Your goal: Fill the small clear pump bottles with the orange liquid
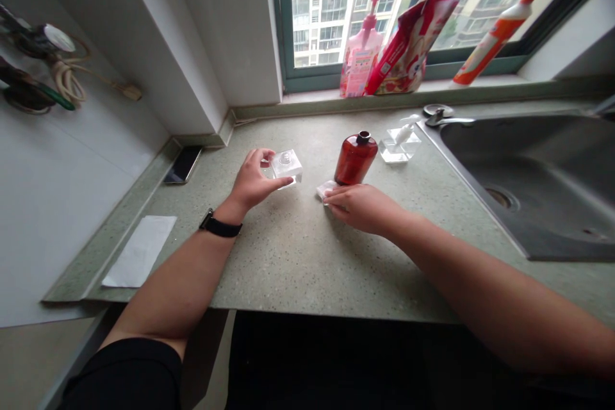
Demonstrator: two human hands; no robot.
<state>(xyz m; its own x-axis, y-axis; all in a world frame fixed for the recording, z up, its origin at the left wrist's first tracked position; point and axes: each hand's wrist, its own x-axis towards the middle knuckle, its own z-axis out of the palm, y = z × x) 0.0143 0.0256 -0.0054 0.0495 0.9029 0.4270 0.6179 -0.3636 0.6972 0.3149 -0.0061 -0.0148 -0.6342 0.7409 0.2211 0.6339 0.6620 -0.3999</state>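
Observation:
My left hand is closed around a clear, square-sided bottle, thumb on the near side and fingers on the far side. The bottle's round opening or top faces up. On the counter to its right, my right hand presses its fingers on a folded white tissue. Just behind that hand stands an amber bottle with an uncapped dark neck; the hand hides part of its base. Farther right is a clear square bottle with a white pump.
A steel sink is set into the speckled counter on the right. A phone and a folded white paper towel lie at left. On the windowsill stand a pink pump bottle, a red pouch and an orange-and-white bottle.

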